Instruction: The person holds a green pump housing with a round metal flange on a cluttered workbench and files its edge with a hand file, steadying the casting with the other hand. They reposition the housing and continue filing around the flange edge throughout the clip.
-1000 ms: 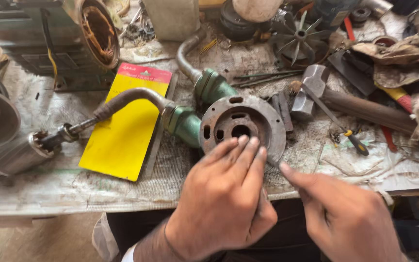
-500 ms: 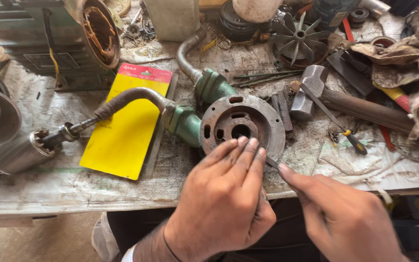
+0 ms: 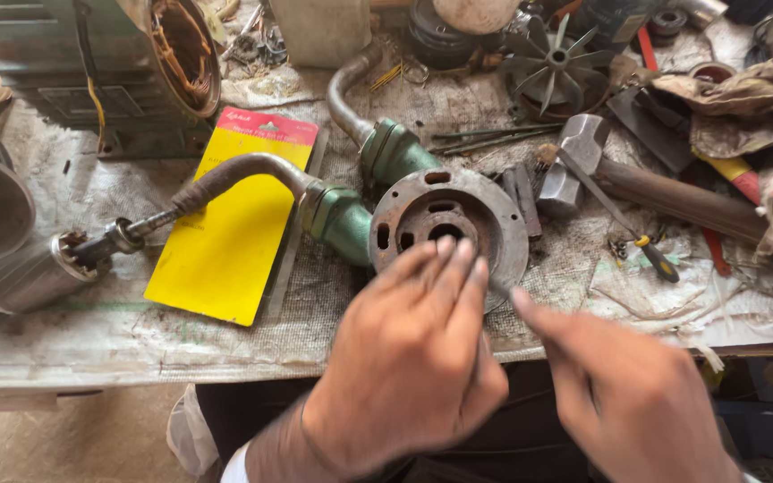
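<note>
Card [image 3: 233,224], yellow with a red top strip, lies flat on the bench [image 3: 82,331] at left, under a bent pipe [image 3: 234,172]. I see the round metal plate [image 3: 449,228] right of it, joined to green fittings [image 3: 337,219]. My left hand [image 3: 409,358] rests fingers together on the plate's near edge. My right hand [image 3: 632,394] points one finger at the rim; its grip I cannot tell. Hammer [image 3: 601,174] lies beyond.

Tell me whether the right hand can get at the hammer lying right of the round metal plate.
Probably yes. The right hand hovers at the bench edge, and the hammer lies uncovered beyond it; only a thin screwdriver crosses its handle, and nothing else blocks the way.
</note>
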Demonstrator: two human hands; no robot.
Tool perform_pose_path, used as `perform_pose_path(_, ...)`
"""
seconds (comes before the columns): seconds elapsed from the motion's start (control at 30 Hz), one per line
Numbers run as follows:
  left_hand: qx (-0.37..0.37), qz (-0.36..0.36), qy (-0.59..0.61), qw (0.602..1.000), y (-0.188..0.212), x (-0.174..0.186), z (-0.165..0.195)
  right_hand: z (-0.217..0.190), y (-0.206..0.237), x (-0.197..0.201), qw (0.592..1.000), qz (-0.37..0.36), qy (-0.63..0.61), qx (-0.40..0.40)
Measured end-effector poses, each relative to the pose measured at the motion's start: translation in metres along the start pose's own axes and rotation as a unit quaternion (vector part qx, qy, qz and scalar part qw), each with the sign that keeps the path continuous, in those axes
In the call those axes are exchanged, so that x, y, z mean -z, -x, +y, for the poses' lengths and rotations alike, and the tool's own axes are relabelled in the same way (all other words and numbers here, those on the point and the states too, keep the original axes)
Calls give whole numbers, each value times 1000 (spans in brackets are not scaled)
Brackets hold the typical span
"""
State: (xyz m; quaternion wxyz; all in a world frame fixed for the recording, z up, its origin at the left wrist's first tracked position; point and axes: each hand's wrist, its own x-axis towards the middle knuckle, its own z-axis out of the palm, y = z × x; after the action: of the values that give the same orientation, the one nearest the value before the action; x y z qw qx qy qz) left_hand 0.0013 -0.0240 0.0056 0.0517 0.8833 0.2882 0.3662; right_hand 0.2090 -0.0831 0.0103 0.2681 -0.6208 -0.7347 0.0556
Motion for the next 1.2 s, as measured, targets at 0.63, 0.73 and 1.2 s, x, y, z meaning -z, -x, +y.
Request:
perform_pose_path(0.63,14,15,0,1000,-3,-4,4,8,-4,2,1000,-7,-28,-10)
perform_pose_path(0.73,17,17,-2,1000,-5,-1,5,4,-5,2,997,-11,-63,-37)
perform_pose_path(1.2,6,-2,5,1000,-7,0,4,4,-5,-1,998,-15,-50,-25)
